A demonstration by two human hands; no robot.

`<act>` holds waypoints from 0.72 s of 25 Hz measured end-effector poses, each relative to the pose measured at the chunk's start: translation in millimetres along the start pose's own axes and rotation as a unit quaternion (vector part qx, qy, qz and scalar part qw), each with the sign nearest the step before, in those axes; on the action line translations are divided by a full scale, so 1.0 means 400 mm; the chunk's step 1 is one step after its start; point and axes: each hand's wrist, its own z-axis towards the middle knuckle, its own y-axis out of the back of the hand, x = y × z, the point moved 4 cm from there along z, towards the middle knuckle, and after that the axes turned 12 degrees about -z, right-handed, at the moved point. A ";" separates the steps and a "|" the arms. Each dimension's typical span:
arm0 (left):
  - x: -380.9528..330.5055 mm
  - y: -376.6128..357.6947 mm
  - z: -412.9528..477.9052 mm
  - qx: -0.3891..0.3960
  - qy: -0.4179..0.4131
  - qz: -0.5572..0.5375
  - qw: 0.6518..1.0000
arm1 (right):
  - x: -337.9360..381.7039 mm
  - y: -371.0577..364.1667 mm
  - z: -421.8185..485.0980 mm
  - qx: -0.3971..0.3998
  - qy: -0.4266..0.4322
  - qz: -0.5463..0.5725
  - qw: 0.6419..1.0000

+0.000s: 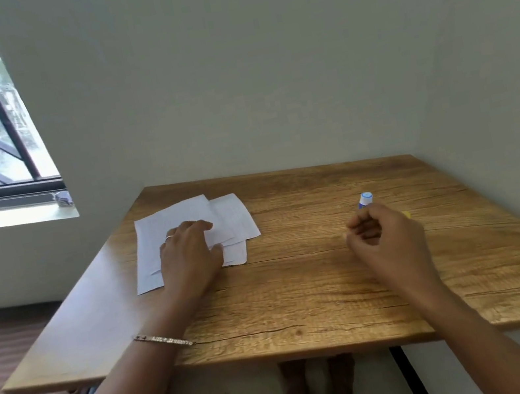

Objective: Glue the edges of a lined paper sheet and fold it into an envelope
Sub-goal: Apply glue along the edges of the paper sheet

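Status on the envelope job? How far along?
Done: little that shows. The paper sheets lie overlapped on the table, and no glued edge can be made out. In hand: the left hand rests on the sheets, while the right hand is curled at the glue stick, grip unclear. Left: gluing the edges, folding.

Left hand (190, 261) rests on papers (234, 218); right hand (387, 237) apparently grips glue stick (365, 199).

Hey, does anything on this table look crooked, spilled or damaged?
Nothing looks spilled or torn. The paper sheets under the left hand lie overlapped and skewed to one another, not squared up. A thin dark line runs through the table near its front edge; crack or grain, I cannot tell.
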 end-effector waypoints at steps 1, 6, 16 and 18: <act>0.004 -0.003 0.004 0.003 0.005 0.005 1.000 | 0.028 -0.019 0.001 0.030 0.023 0.003 0.999; 0.004 -0.011 0.011 -0.061 -0.014 0.049 0.997 | 0.112 -0.115 0.013 0.135 0.081 0.005 0.988; -0.024 0.011 0.018 -0.143 -0.019 0.020 0.989 | 0.195 -0.206 0.109 0.176 0.102 0.041 0.978; -0.018 0.009 0.016 -0.129 -0.018 0.011 0.991 | 0.227 -0.221 0.138 0.154 0.091 0.064 0.982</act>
